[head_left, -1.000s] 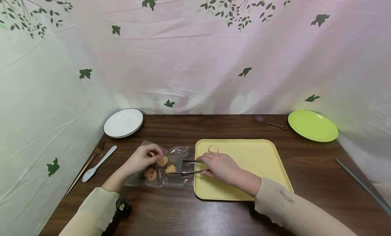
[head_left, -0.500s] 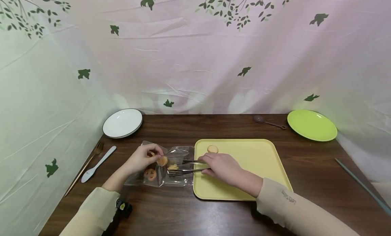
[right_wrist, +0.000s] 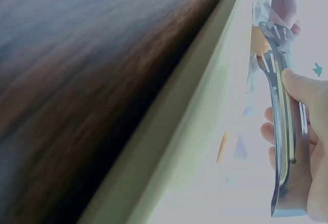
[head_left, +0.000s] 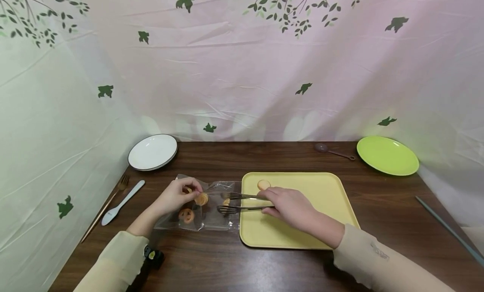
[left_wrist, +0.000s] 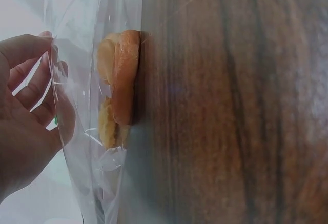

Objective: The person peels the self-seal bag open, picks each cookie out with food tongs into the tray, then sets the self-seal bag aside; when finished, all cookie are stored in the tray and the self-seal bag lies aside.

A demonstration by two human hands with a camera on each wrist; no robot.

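My left hand pinches the upper film of a clear plastic bag lying left of the yellow tray. Inside, a round pretzel-like biscuit and a swirled biscuit lie below the hand; the left wrist view shows several biscuits stacked against the film. My right hand grips metal food tongs over the tray's left part. Their slotted tips reach into the bag's right end, with a yellowish biscuit between them, partly hidden. Another round biscuit sits on the tray.
White plates stand at the back left, a green plate at the back right. A copper fork and a white spoon lie left. A brown spoon lies behind the tray, a grey-green stick at right.
My right hand and the tongs have drawn to the right, and the biscuit between the tips has come along toward the bag's right end. My left hand stays in place.
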